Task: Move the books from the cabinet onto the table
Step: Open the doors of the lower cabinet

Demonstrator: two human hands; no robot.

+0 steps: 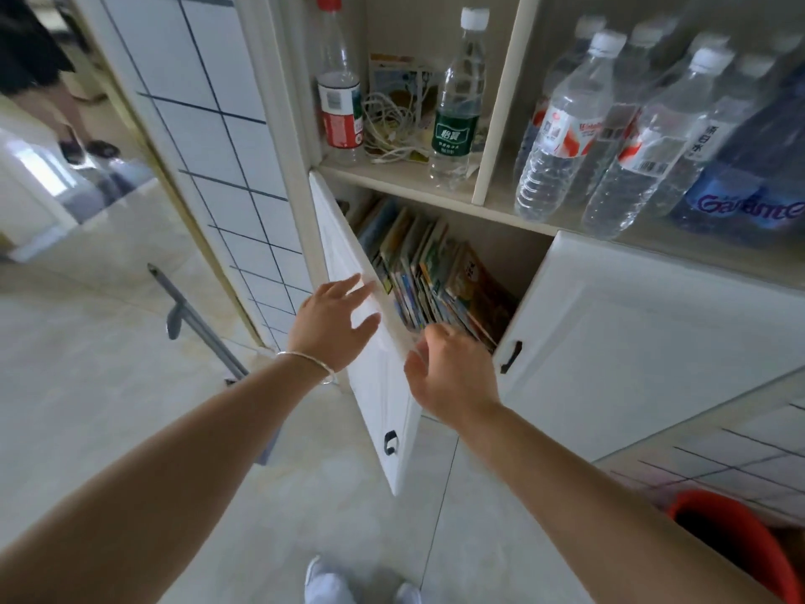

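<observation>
The person's white shoes [322, 581] stand on the tiled floor just below the two outstretched forearms, nearest of all. Beyond them, the books [435, 276] are still in the lower compartment of the cabinet [501, 124], a row of thin, colourful picture books packed together and leaning to one side behind the open door [370, 342]. No table is in view.

The lean is the main risk. If one book is drawn from the middle of so tight a row, its neighbours are likely to slide out with it or topple flat; thin glossy covers probably slip against each other. The door could also swing back on the reaching arm if the left hand [335, 316] lets it go.

The right hand [453, 368] reaches toward the near end of the row, fingers loosely curled with the tips at the book edges. Whether they already pinch a book I cannot tell, since the back of the hand hides the contact. The left hand, a thin bracelet [305, 364] at its wrist, is spread flat with straight fingers against the door's upper edge, steadying it.

On the shelf above stand water bottles [562, 124] and a tangle of white cable [387, 128]; a red bucket [740, 529] sits at the lower right.
</observation>
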